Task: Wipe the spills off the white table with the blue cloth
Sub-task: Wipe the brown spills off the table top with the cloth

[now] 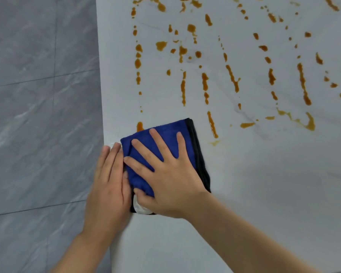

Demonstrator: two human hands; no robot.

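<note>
A folded blue cloth point(173, 134) with a dark edge lies near the left edge of the white table point(264, 184). My right hand point(165, 174) presses flat on the cloth with fingers spread, the thumb tucked at its near edge. My left hand point(108, 186) rests flat along the table's left edge, touching the cloth's left side. Orange-brown spills point(232, 77) run in several dotted streaks across the far half of the table; one streak point(139, 126) ends just at the cloth's far-left corner. A small white piece point(140, 208) shows under my right thumb.
The table's left edge point(100, 95) runs from top to bottom, with a grey tiled floor point(37, 115) beyond it. The near right part of the table shows faint grey marbling and a pale yellowish smear point(215, 143) beside the cloth.
</note>
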